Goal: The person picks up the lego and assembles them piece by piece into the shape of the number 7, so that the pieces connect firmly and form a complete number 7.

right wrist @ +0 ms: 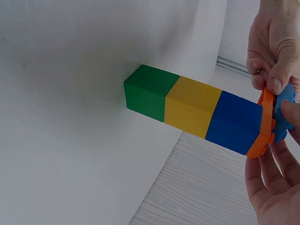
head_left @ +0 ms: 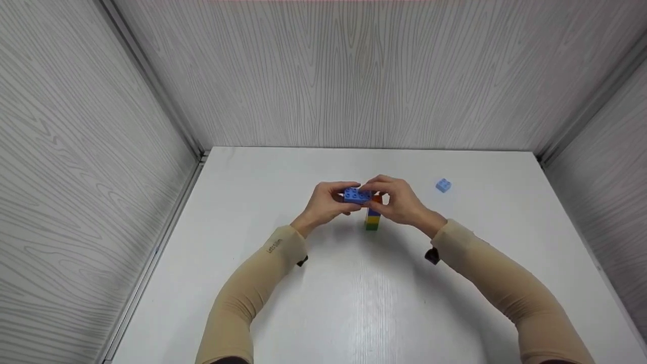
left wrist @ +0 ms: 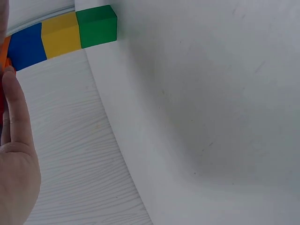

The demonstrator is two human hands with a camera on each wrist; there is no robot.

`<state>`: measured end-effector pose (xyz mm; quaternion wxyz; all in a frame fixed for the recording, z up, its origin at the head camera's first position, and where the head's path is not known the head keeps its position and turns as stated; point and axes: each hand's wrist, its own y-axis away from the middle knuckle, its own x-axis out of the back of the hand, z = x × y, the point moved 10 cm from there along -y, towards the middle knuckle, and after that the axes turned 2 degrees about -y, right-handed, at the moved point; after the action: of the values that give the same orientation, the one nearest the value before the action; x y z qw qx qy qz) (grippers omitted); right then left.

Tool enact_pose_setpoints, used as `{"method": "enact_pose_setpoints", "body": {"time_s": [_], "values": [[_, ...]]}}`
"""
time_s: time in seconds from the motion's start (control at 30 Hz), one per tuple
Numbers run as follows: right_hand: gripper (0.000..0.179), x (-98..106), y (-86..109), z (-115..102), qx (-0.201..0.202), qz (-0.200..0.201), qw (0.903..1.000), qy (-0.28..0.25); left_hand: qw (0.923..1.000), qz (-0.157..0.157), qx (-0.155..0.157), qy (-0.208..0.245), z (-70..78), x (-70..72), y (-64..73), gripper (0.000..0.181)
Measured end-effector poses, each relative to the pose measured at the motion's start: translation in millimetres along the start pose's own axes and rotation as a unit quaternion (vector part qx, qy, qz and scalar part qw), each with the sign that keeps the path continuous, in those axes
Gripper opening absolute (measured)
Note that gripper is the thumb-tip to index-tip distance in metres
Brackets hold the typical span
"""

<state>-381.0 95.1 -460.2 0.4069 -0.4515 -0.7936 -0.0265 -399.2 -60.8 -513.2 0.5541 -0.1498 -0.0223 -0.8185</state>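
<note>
Pinching a studded light-blue brick (head_left: 357,195) between two hands, a person works over the middle of a white counter (head_left: 354,313). The left grip (head_left: 329,202) is closed about the brick's left end, thumb on the near side and fingers beyond. The right grip (head_left: 397,201) holds the other end, its thumb and fingers parted by little more than the brick itself.

The brick sits above an orange piece (right wrist: 266,115) at the top of an upright tower, reaching out to its left; whether the two are pressed fully together cannot be told. Fingers of the right grip also touch the orange piece's edge. Beneath it, a dark-blue block (right wrist: 234,123), a yellow block (right wrist: 192,107) and a green block (right wrist: 151,93) descend in line, the green one standing on the counter.

Off to the right, well apart from the hands, lies a smaller blue brick (head_left: 443,185). Soft shadows fall across the counter below both arms, clad in tan sleeves (head_left: 260,275). Pale wood-grain panels (head_left: 323,76) rise behind and on either side, with grey strips (head_left: 151,81) running along the corners.
</note>
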Motion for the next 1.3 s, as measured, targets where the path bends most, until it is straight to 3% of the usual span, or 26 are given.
{"method": "enact_pose_setpoints", "body": {"time_s": [0.47,0.6,0.97,1.3], "values": [[0.031,0,1.5,-9,0.061,0.014,0.9962,0.061,0.9996,-0.001,-0.005,0.028,0.8,0.4,-1.1,0.046],[0.034,-1,2.3,-5,0.052,0.010,0.9965,0.064,0.9979,-0.007,-0.015,0.063,3.2,-1.1,-2.7,0.033],[0.055,-9,10.2,6,0.038,-0.019,0.9974,0.058,0.9957,-0.003,-0.006,0.093,2.1,-0.1,-5.0,0.031],[0.049,-6,11.7,4,0.077,0.013,0.9957,0.050,0.9929,0.013,0.007,0.118,3.5,2.7,-5.5,0.029]]}}
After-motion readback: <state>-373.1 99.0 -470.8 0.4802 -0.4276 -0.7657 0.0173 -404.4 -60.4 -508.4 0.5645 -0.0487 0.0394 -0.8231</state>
